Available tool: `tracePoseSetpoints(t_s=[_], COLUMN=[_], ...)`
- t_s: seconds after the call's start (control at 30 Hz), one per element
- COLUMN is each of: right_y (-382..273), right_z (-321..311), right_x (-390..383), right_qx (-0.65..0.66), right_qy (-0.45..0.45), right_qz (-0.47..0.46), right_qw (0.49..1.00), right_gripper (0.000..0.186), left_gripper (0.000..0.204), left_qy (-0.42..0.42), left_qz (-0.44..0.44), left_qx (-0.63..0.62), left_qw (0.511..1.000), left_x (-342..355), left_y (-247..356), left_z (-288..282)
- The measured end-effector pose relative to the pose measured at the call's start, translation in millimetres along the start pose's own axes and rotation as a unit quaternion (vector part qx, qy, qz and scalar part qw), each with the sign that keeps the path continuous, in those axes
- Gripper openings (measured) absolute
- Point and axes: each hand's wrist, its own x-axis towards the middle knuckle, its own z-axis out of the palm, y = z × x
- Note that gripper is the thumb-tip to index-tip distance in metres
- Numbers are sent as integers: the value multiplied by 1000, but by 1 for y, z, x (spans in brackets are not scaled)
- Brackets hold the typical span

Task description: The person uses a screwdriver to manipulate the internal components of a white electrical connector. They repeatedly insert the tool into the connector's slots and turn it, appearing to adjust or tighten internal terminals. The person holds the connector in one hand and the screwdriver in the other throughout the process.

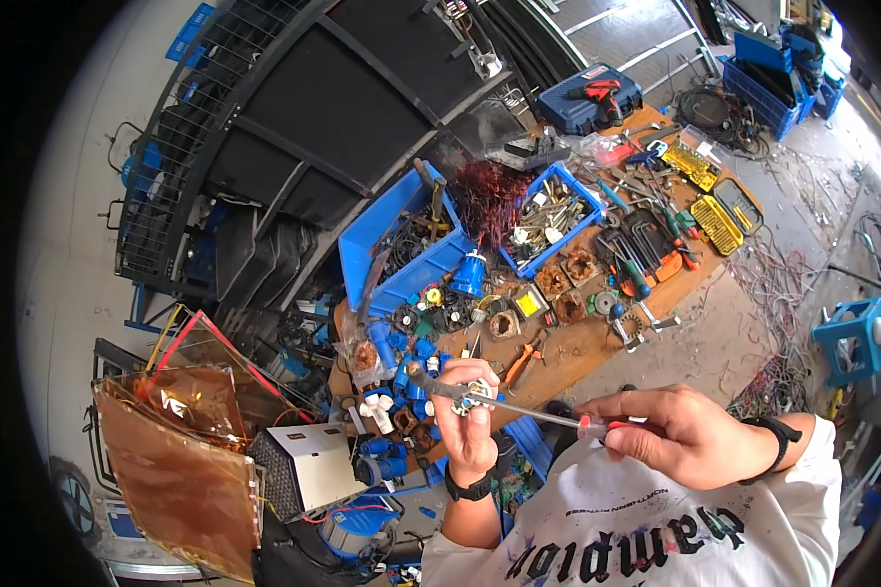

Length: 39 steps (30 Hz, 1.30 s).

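My right hand (683, 430) is closed around the red and clear handle of a screwdriver (591, 427). Its thin metal shaft points left toward my left hand (468, 435). Between the left thumb and fingers sits a small roundish part with metal and pale bits (476, 394), partly covered by the fingers. A dark rod-like piece (431, 382) sticks out to the left of that hand. The screwdriver's tip reaches the small part, but whether it is seated in anything cannot be seen. Both hands are above the near edge of the wooden table (582, 344).
Orange-handled pliers (524, 362) lie just beyond my hands. Blue plastic parts (416, 377) crowd the table's left. Farther back are a large blue bin (362, 256), a smaller blue crate of metal pieces (519, 266), hex keys (646, 245) and a red drill (600, 95) on a case.
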Motion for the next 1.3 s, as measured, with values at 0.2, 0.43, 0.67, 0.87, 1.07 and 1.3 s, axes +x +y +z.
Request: tracePoseSetpoints(t_s=[0.2,0.43,0.67,0.87,1.07,1.3], right_y=[11,19,7,14,9,12], right_z=[1,3,13,13,5,8], right_x=[4,8,6,7,6,7], right_qx=[342,139,-319,-378,-343,-409], right_qy=[-77,-45,99,130,117,185], right_qz=[162,70,-149,-228,-135,-247], right_qw=[922,987,931,888,922,859], right_gripper=[32,30,33,36,30,38], left_gripper=[36,36,34,38,41,41], left_qy=[13,19,26,32,29,42], left_qz=[6,-7,-34,-52,-65,-83], left_qx=[-11,16,1,42,70,48], left_qw=[1000,1000,999,997,995,995], left_x=[1,0,-1,-1,-5,-2], left_y=[-1,0,1,4,4,12], left_z=[-1,0,-2,1,3,7])
